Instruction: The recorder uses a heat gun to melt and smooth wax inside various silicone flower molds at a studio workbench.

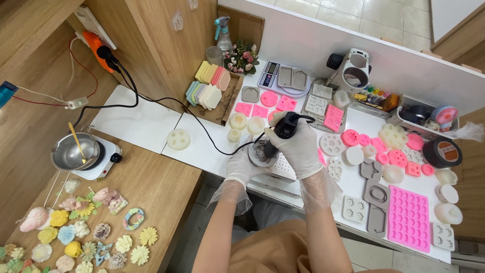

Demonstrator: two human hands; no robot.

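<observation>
Black corded hand tool (284, 127) gripped upright by gloved right hand (298, 149), fist closed round its body, tip down into a small round mould (261, 154) on the white counter (146, 124). Left hand (241, 167) cups the mould's side, fingers curled. Mould probably soft, light, slippery; steady at rim.

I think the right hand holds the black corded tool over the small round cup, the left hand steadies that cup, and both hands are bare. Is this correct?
Not quite. In the head view both the right hand and the left hand wear thin clear gloves; they are not bare. The rest holds: the right hand holds the black corded tool over the small round cup, and the left hand steadies that cup.
</observation>
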